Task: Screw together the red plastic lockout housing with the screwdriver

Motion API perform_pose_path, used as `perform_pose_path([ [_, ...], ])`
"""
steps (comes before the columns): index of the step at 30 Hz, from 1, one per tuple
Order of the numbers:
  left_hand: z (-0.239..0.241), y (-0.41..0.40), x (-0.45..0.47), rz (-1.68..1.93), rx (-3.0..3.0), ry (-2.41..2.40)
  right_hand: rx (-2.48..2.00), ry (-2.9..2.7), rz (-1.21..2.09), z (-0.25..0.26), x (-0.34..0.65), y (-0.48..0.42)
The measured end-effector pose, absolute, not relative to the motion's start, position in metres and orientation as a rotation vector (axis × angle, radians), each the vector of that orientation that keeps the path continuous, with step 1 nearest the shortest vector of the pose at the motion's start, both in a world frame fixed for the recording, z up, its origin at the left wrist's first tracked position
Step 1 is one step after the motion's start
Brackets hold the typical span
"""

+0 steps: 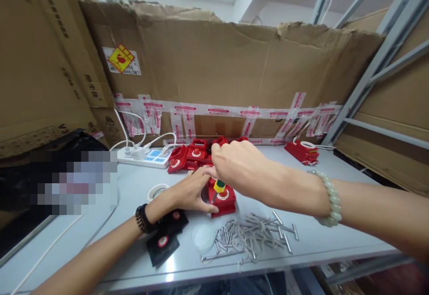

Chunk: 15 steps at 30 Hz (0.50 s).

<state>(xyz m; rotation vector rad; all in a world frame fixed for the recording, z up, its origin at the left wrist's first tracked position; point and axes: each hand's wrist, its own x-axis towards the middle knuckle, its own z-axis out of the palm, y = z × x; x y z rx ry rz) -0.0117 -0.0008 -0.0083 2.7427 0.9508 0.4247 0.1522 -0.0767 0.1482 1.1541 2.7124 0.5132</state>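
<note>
Red plastic box [222,200], squarish and glossy, sits low in the middle of the frame on the pale grey table [321,237]; a round white-ringed red button shows on its top face. A screwdriver [218,187] with a yellow and green handle stands nearly upright on it, long axis running up toward the right hand [239,167], tip down on the box. The right hand is curled shut around the top of the handle, knuckles up, a bracelet of pale green beads on its wrist. The left hand [191,193] lies against the box's left side, fingers spread and lightly bent, thumb along the front edge, steadying it; a black band circles that wrist.

Just in front of the box lies a loose heap of thin metal pins [250,238], shiny and straight. Two flat black pieces [167,237] with red dots rest under the left wrist. Behind the box, more red boxes [192,154] cluster, with a white power strip [144,155] to their left and another red box [303,150] at the right. Torn brown cardboard [228,62] patched with printed tape walls the back.
</note>
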Motion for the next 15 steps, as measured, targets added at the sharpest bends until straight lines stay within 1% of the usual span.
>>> perform_pose_path([
  [4, -0.008, -0.001, -0.012, 0.424, 2.702, 0.928, 0.969, 2.999, 0.323, 0.146, 0.158, -0.073],
  [6, -0.006, -0.003, -0.011, 0.423, 2.685, 0.928, 0.815, 3.024, 0.183, 0.147, 0.159, -0.074],
  [8, -0.004, -0.004, -0.011, 0.424, 2.683, 0.932, 0.734, 3.006, 0.123, 0.149, 0.158, -0.076],
  [10, -0.003, -0.005, -0.01, 0.42, 2.697, 0.929, 0.848, 2.957, 0.207, 0.149, 0.155, -0.077],
  [13, -0.003, -0.004, -0.009, 0.414, 2.706, 0.942, 1.219, 2.793, 0.462, 0.146, 0.15, -0.069],
  [15, -0.004, -0.002, -0.009, 0.424, 2.697, 0.965, 1.34, 2.735, 0.555, 0.141, 0.149, -0.059],
])
